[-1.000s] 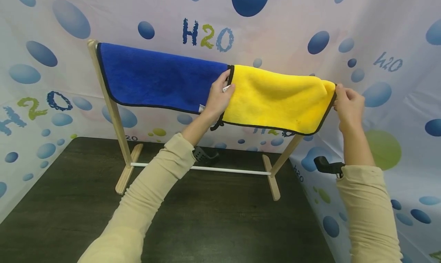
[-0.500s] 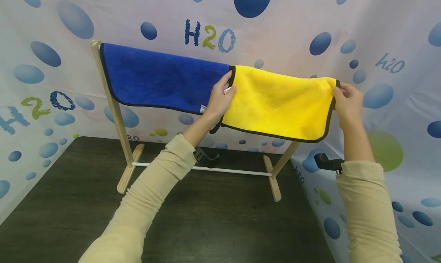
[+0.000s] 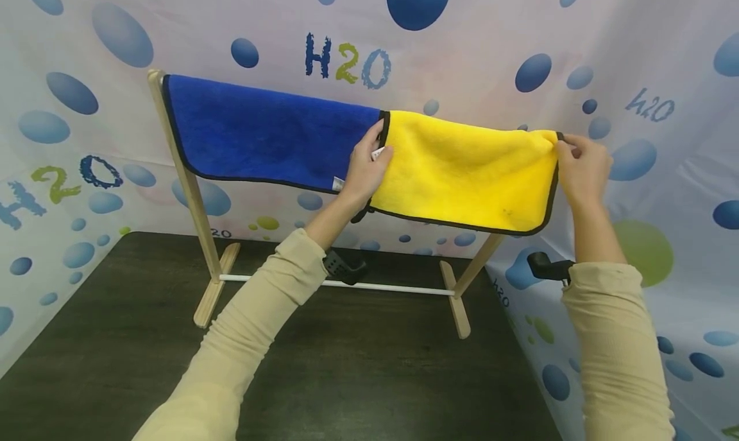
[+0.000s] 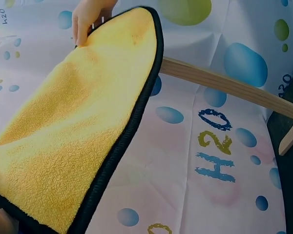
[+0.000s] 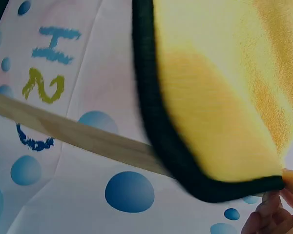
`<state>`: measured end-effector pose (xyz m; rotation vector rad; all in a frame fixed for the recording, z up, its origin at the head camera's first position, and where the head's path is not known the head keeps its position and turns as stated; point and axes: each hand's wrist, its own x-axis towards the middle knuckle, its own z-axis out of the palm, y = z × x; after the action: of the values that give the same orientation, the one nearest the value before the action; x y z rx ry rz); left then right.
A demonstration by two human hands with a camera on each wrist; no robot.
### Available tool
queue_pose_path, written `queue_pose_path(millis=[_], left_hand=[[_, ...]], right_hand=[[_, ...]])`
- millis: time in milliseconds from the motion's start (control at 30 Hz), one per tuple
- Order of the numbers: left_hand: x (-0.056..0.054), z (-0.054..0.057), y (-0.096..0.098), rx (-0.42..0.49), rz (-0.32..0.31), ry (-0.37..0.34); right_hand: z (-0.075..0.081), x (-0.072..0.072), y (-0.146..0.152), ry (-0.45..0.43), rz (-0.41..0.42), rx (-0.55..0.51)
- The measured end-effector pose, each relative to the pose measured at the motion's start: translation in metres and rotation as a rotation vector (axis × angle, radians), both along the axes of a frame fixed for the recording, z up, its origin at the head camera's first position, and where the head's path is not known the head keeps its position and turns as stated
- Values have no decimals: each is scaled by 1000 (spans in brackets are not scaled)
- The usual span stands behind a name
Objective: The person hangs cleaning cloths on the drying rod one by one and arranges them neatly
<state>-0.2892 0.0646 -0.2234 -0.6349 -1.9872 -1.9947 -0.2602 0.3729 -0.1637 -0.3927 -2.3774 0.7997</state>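
Note:
A yellow towel (image 3: 462,171) with black edging hangs over the right part of a wooden rack, hiding the rack's top there. My left hand (image 3: 366,165) pinches its left edge, thumb in front, with a small white tag beside the thumb. At the upper right corner my right hand (image 3: 584,168) pinches the black edging between thumb and fingers. Left of it, a blue towel (image 3: 271,133) with black edging drapes over the rack, its right edge meeting the yellow one. In the right wrist view, the right hand (image 5: 278,209) grips the towel's edge at the lower right.
The rack has a wooden left post (image 3: 193,190), a right post (image 3: 482,261), flat feet and a white lower bar (image 3: 381,287). It stands on a dark table (image 3: 369,377). A curtain (image 3: 462,49) printed with blue dots closes off the back and sides.
My right hand has shifted slightly left and up along the yellow towel's corner. The towel's lower right hem dropped, then rose a little. The left hand keeps its place; the blue towel hangs unchanged.

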Motion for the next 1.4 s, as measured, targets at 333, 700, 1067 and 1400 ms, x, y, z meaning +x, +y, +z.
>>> queue_pose_path(millis=[333, 700, 1067, 1400], left_hand=[[0, 0, -1, -145, 50, 39], [3, 2, -4, -289, 88, 13], [0, 1, -8, -265, 95, 31], [1, -3, -10, -210, 136, 84]], right_hand=[[-4, -2, -1, -13, 9, 97], [-4, -1, 0, -24, 15, 45], [-2, -1, -2, -37, 6, 52], [-3, -4, 0, 4, -47, 37]])
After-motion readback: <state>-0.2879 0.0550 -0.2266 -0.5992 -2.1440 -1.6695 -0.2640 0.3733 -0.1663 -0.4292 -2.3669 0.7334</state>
